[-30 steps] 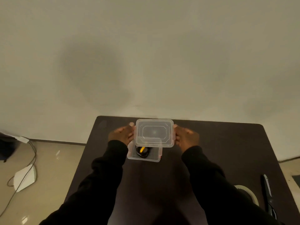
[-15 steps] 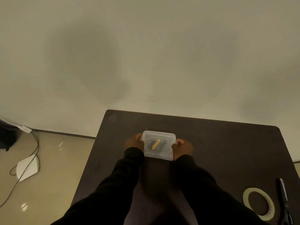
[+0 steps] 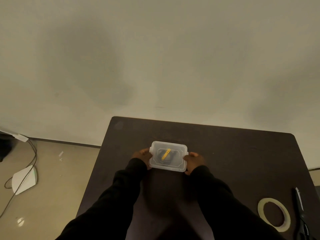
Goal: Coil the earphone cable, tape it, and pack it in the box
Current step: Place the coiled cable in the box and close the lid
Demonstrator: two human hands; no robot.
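A small clear plastic box (image 3: pixel 180 168) sits on the dark table (image 3: pixel 233 153) with its lid on. Through the lid I see the dark coiled earphone cable (image 3: pixel 170 159) with a strip of yellow tape (image 3: pixel 165 154) across it. My left hand (image 3: pixel 141 155) presses against the box's left side. My right hand (image 3: pixel 194 161) grips the right side. Both black sleeves reach in from below.
A roll of pale tape (image 3: pixel 274 215) lies at the table's right front, with scissors (image 3: pixel 300 213) just right of it near the edge. On the floor at left lie a white device (image 3: pixel 24 179) and dark cables (image 3: pixel 32 153). A wall stands behind the table.
The lid, held above the open box a second ago, now sits down on it. Both hands have moved to the box's sides, and the view has shifted left.
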